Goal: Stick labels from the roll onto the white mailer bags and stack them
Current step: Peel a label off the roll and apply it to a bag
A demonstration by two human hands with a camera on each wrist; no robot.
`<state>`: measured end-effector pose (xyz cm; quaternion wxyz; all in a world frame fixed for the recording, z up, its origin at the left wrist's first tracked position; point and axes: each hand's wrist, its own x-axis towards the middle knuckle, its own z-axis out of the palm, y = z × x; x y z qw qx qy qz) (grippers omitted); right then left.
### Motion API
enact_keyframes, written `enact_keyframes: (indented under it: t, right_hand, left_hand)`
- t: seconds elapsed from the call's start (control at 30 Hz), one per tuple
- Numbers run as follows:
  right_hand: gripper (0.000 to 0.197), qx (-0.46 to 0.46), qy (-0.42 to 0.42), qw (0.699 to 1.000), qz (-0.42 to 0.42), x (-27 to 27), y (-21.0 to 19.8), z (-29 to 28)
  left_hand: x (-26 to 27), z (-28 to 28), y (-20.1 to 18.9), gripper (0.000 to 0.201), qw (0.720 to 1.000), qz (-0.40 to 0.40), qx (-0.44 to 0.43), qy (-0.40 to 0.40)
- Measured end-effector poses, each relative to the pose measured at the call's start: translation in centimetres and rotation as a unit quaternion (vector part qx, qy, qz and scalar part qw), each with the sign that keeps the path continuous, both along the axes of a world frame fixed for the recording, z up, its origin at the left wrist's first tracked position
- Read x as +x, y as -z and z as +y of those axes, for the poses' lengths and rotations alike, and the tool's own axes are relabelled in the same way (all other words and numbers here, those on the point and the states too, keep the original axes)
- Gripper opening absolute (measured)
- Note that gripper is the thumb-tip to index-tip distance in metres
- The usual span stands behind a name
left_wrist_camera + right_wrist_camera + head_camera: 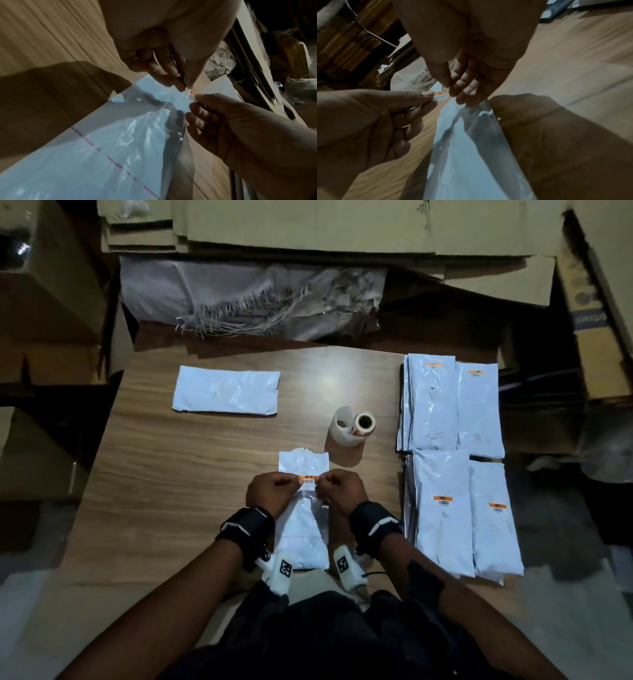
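A small label [308,479] with an orange stripe and a barcode is stretched between my two hands. My left hand [294,481] pinches its left end and my right hand [321,483] pinches its right end. The label hangs just above the upper part of a white mailer bag [303,529] lying lengthwise at the table's near edge. The left wrist view shows the label [193,94] held by both hands' fingertips over the bag [102,148]. The right wrist view shows the label [440,95] above the bag [471,162]. The label roll [364,422] lies beyond, with loose liner [342,431] curled beside it.
Labelled white bags lie in stacks along the table's right side, far [445,405] and near [459,515]. One unlabelled bag [226,390] lies crosswise at the far left. Cardboard sheets [308,227] and a frayed woven sack [253,292] are behind the wooden table [171,474].
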<state>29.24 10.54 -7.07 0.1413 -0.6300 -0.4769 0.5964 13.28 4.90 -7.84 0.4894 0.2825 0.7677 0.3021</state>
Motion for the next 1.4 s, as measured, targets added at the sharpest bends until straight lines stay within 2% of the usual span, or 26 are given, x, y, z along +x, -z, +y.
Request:
enact_keyframes:
  t: [0.07,0.13,0.33,0.43,0.57,0.87,1.0,1.17,1.23,1.3,1.37,1.4]
  right_hand:
    - [0.017,0.011,-0.020,0.999,-0.031,-0.5,0.3,0.7]
    - [0.020,0.023,-0.050,0.996,-0.064,-0.8,0.6,1.3]
    - [0.023,0.024,-0.051,0.994,-0.094,-2.1,1.0,2.6]
    - [0.030,0.026,-0.062,0.992,-0.111,-2.7,1.6,3.0]
    - [0.031,0.035,-0.067,0.988,-0.134,-2.9,1.6,3.1]
    - [0.020,0.049,-0.095,0.978,-0.181,-2.9,1.5,2.9]
    - [0.019,0.044,-0.090,0.972,-0.214,-3.3,1.3,2.7]
    - [0.031,0.050,-0.094,0.955,-0.277,-3.5,1.4,2.5]
    - [0.029,0.084,-0.114,0.945,-0.293,-3.0,1.3,2.2]
    - [0.018,0.204,-0.149,0.927,-0.276,-2.3,1.2,1.3]
    - [0.032,0.346,-0.232,0.865,-0.279,-1.7,1.8,-0.1]
    - [0.040,0.381,-0.275,0.834,-0.289,-1.4,2.5,-0.9]
  left_hand:
    - [-0.1,0.6,0.6,0.016,1.000,-0.026,0.007,0.006]
    - [-0.1,1.2,0.8,0.009,0.999,-0.015,0.014,0.027]
    - [-1.2,2.9,1.4,0.024,1.000,-0.004,-0.016,-0.002]
    - [-1.4,3.1,2.3,0.034,0.999,0.030,-0.013,0.031]
    - [-1.3,3.1,3.0,0.020,0.996,0.075,-0.019,0.041]
    - [-0.7,3.0,3.2,0.021,0.988,0.139,-0.021,0.064]
    - [-0.4,3.2,3.1,0.019,0.981,0.171,-0.056,0.067]
    - [-0.4,3.0,3.1,0.023,0.988,0.149,-0.046,0.012]
    - [-0.5,2.5,2.8,0.017,0.986,0.162,-0.022,0.026]
    - [-0.6,1.6,2.8,0.013,0.966,0.237,0.063,0.080]
    - [-0.5,0.5,3.2,0.032,0.906,0.345,0.140,0.202]
    - [-0.4,0.0,3.8,0.041,0.870,0.384,0.154,0.269]
